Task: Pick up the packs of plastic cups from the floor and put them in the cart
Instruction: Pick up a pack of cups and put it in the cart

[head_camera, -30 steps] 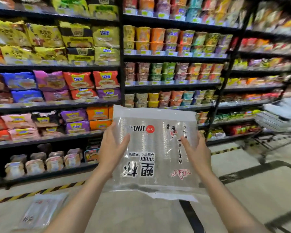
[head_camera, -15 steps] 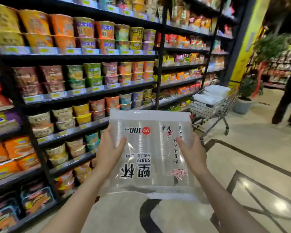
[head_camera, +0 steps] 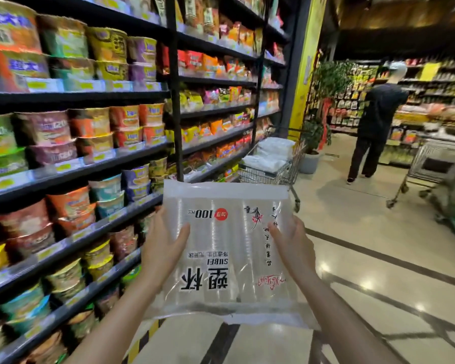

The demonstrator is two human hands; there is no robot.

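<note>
Two hands on one pack of cups (head_camera: 225, 248) — left hand (head_camera: 161, 252) and right hand (head_camera: 293, 246) clasp its sides, chest-high | cart (head_camera: 269, 164) ahead by shelves | keep pack level, lower onto the stack — don't toss

fingers of both hands behind the pack of cups (head_camera: 225, 248); blurred shelf labels

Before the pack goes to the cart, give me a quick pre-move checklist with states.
1. Both hands on the pack: ok, left hand and right hand hold its sides.
2. Grip firm: cannot tell, fingers behind are hidden.
3. Cart in sight: ok, ahead by the shelf.
4. Path clear: ok, open floor.
5. Room in cart: cannot tell, white packs already piled high.
</note>
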